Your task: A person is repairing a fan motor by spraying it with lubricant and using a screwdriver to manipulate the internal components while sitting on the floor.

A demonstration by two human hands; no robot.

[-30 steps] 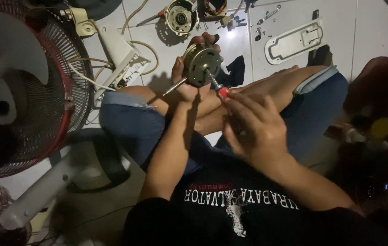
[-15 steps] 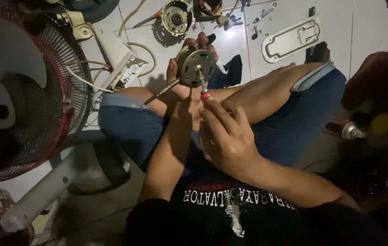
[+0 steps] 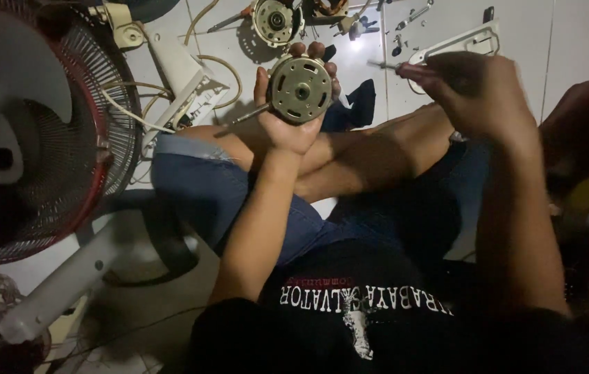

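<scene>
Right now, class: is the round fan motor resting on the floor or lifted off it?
Lifted: the left hand cradles the motor above the knees, clear of the tiled floor.

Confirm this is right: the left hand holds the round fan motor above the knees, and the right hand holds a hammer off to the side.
Not quite. The head view shows the right hand holding a screwdriver, not a hammer. The left hand does hold the round fan motor.

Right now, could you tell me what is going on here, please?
A person sits cross-legged on a tiled floor. The left hand holds up a round fan motor with its shaft sticking out sideways. The right hand holds a thin tool, apart from the motor. A dismantled standing fan lies at the left, and more parts lie beyond.
</scene>
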